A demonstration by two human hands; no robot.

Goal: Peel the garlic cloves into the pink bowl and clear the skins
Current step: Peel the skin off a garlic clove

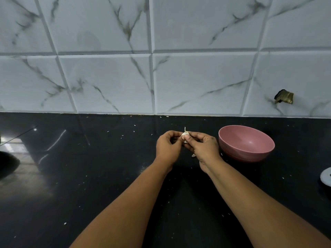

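Both of your hands work at the centre of the frame, above the black counter (107,176). The left hand (167,146) and the right hand (203,146) each pinch one garlic clove (185,135) between curled fingertips. The clove stands roughly upright, its pointed tip toward the top of the frame.

The pink bowl (250,151) sits to the right of the hands, just beside the right hand and apart from it. Your right hand is therefore the nearer one for the drop. The bowl's visible interior shows no cloves.

Count: one clove in hand, one bowl. One pale scrap (193,155) lies under the right hand; it is probably skin, but the view is too small to confirm. Small white flecks are scattered across the counter.
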